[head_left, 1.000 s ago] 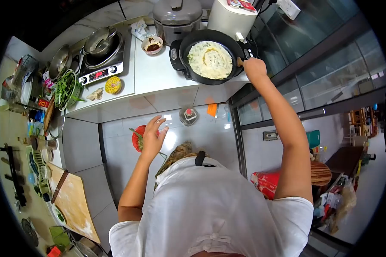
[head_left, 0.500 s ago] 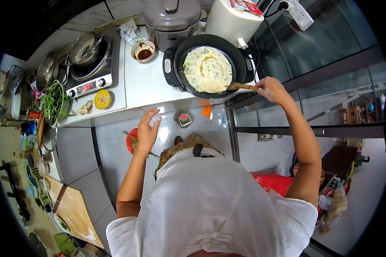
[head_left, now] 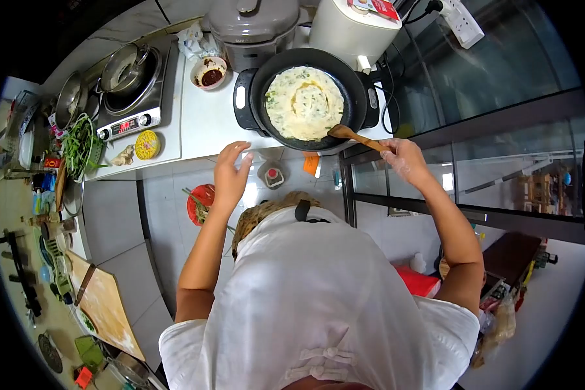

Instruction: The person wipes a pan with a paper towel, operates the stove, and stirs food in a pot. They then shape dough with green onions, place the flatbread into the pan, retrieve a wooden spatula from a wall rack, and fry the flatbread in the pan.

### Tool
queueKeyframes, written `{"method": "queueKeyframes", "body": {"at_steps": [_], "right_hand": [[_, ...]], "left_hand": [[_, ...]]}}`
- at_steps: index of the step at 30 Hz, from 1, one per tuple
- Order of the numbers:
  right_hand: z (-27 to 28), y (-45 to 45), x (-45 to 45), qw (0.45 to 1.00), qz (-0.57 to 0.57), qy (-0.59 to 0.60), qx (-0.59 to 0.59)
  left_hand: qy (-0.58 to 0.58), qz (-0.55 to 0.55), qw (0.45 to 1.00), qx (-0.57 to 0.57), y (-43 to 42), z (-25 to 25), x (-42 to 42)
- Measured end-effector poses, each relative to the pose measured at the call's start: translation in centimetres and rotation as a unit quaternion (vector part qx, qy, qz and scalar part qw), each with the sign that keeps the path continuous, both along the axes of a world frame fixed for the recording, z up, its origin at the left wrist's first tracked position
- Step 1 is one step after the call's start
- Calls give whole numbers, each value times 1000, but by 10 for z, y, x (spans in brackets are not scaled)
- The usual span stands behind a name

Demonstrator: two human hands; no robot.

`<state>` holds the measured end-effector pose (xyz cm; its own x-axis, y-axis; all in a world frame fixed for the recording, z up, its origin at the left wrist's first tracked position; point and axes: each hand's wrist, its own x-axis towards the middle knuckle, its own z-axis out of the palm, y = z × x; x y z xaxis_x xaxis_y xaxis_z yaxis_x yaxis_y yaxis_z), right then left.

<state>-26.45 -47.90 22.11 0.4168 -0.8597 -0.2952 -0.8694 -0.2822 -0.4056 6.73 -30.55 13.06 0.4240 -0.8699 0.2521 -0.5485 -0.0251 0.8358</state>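
Observation:
A pale round flatbread with green flecks lies in a black electric pan on the white counter. My right hand, dusted with what looks like flour, is closed round the handle of a wooden spatula. The spatula's blade touches the flatbread's lower right edge. My left hand hangs in front of the counter edge, fingers apart and holding nothing. Up and left of it, a small bowl of dark red sauce sits beside the pan.
Behind the pan stand a grey cooker and a white appliance. An induction cooker with a steel pot is at the left, near green vegetables and a yellow tin. A floured board lies lower left.
The spatula has shifted left and a little up along the flatbread's edge, its handle now more slanted. The flatbread sits further left within the pan. My left hand stays open.

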Motion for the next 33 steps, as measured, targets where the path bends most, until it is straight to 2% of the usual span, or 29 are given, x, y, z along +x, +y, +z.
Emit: {"method": "queueKeyframes", "body": {"at_steps": [5,8,11,15,18,21,27,33], "right_hand": [[9,-15,3,999,14,-3,39],[-17,-30,-14,996,-12,-62,62],[-20,-33,-21,990,-41,-98,91],[-23,-32,-24,990,-45,-98,93],[-23,-30,-22,991,-45,-98,83],[-22,-28,-21,994,-34,-85,65],[-15,-22,-17,996,-34,-69,44],[4,-17,-11,999,-5,-21,41]], "left_hand": [[-153,-83,985,11,-62,9,-37],[-208,-150,965,55,-103,6,-54],[-298,-197,924,139,-140,0,-68],[-355,-232,878,220,-178,-26,-85],[-359,-233,850,307,-194,-32,-102],[-386,-219,831,334,-201,-40,-113],[-374,-210,828,361,-207,-54,-119],[-310,-198,845,389,-212,-59,-116]]}}
